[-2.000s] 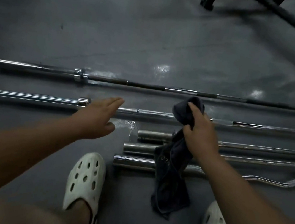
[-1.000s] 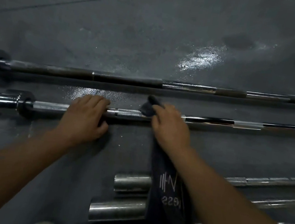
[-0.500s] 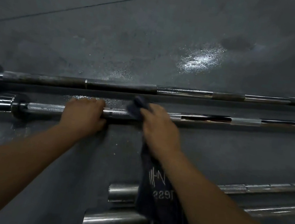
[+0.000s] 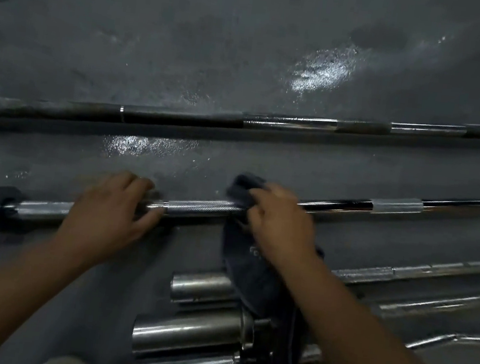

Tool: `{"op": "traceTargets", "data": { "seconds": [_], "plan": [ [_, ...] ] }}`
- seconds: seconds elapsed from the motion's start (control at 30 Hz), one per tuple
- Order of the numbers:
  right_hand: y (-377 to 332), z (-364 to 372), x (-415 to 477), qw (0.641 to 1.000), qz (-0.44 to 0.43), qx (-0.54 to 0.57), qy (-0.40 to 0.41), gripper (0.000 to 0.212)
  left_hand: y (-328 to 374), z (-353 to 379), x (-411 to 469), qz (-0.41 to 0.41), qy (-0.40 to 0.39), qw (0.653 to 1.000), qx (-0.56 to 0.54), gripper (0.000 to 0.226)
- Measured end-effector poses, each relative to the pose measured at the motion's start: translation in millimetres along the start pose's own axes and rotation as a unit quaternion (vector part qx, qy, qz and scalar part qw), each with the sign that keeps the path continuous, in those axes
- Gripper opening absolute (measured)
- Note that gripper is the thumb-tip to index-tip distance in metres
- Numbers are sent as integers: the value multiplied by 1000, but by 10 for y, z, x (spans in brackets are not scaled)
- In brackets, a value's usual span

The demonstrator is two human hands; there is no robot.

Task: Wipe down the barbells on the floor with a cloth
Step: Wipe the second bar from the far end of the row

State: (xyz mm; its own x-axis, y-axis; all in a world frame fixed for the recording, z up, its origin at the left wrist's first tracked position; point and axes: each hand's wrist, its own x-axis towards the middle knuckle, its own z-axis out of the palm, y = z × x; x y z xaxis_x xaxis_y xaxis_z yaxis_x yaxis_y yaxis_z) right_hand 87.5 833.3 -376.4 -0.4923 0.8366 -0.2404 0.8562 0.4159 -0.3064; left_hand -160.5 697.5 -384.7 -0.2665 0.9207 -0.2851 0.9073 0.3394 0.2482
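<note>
near barbell (image 4: pixel 205 208) is shining as glossy chrome, knurled band looking rough | far barbell (image 4: pixel 288 122) is looking duller | cloth (image 4: pixel 255 271) is looking matt | floor (image 4: pixel 249 47) is glistening in patches

Shaft of the knurled barbell (image 4: pixel 205 208) hidden beneath the left hand (image 4: pixel 108 211) and the cloth (image 4: pixel 246 270) gripped by the right hand (image 4: pixel 279 223); both ends cut off. Cloth print illegible; below the barbell it partly covers chrome sleeves (image 4: pixel 198 287).

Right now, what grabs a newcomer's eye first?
The left hand grips the long chrome barbell lying across mid-frame, while the right hand holds a dark grey cloth round its shaft. A darker second barbell lies beyond, and thick chrome bar sleeves sit nearest, partly under the hanging cloth.
</note>
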Motion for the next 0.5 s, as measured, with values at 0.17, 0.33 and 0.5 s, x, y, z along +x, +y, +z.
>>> {"op": "traceTargets", "data": {
  "seconds": [0.17, 0.33, 0.5],
  "plan": [
    [137, -43, -219, 984, 159, -36, 65, 33, 89, 181, -430, 37, -34, 998, 44, 61],
    [-1089, 326, -548, 999, -39, 26, -9, 27, 122, 40, -613, 53, -41, 998, 0, 54],
    [-391, 51, -619, 998, -26, -22, -50, 31, 135, 79, -896, 82, -12, 996, -17, 61]
  ]
}}
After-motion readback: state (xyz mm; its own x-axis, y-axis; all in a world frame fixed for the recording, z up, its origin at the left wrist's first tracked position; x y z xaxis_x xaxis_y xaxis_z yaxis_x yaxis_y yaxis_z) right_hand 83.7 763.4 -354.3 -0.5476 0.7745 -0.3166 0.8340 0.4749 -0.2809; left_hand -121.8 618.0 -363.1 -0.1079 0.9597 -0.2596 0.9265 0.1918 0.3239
